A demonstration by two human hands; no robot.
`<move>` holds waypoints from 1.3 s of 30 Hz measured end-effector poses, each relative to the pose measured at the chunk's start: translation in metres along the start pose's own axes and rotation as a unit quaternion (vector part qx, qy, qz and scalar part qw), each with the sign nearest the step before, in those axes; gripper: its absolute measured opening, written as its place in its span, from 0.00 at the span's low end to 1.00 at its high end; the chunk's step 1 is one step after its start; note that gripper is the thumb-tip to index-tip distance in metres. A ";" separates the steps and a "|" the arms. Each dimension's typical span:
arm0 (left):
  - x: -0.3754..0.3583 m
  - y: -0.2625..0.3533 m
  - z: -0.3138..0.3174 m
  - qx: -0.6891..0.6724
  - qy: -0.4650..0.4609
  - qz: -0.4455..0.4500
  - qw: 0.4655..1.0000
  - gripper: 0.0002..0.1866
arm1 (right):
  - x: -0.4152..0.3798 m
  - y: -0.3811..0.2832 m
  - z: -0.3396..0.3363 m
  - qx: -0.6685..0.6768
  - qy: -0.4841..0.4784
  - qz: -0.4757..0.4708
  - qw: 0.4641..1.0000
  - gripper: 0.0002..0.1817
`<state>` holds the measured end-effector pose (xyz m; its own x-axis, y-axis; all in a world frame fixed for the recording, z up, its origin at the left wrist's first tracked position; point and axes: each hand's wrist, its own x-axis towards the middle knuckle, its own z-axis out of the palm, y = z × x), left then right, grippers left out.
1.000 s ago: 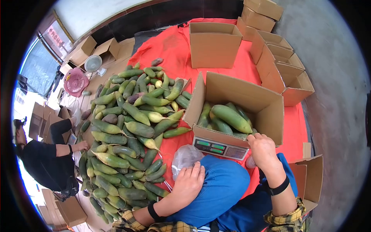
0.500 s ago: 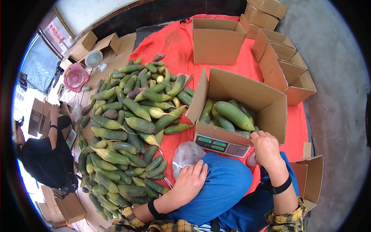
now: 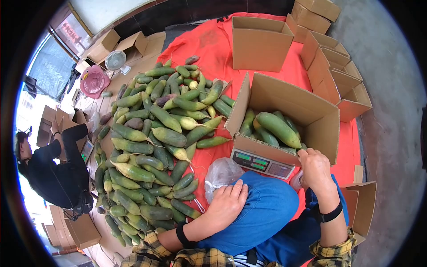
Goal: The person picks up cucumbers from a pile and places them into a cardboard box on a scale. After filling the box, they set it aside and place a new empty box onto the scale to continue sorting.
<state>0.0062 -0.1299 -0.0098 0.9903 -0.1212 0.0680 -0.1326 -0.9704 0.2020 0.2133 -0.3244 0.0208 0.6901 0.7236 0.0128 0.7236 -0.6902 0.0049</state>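
My left hand lies on my blue-trousered knee, its fingers stretched out beside a clear plastic bag. At the near rim of an open cardboard box, my right hand is closed over the cardboard edge; its fingertips are partly hidden. Several green radishes lie inside that box. It rests on a digital scale with lit green displays. To the left spreads a big heap of green radishes, some tipped with thin roots.
Another open box stands behind on the red cloth. More open boxes line the right side, and one box is by my right arm. At the left a person in black sits near a pink fan.
The whole view has shifted slightly, so things sit further right. Both hands keep their places, on the knee and at the box rim. More of the other person shows.
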 end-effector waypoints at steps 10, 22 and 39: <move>-0.005 -0.024 0.003 -0.116 -0.007 -0.025 0.993 0.24 | -0.001 -0.001 -0.002 0.003 -0.003 -0.001 1.000 0.21; -0.103 -0.247 0.105 0.254 -0.211 -0.272 0.904 0.11 | 0.000 0.000 0.002 0.015 0.029 -0.006 0.999 0.05; -0.074 -0.222 0.047 0.158 0.022 -0.203 0.966 0.17 | 0.000 -0.001 -0.001 0.011 0.012 0.011 1.000 0.04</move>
<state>-0.0355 0.0846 -0.1056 0.9544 0.2852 0.0884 0.2926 -0.9523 -0.0869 0.2126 -0.3233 0.0215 0.7060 0.7073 0.0364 0.7081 -0.7059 -0.0171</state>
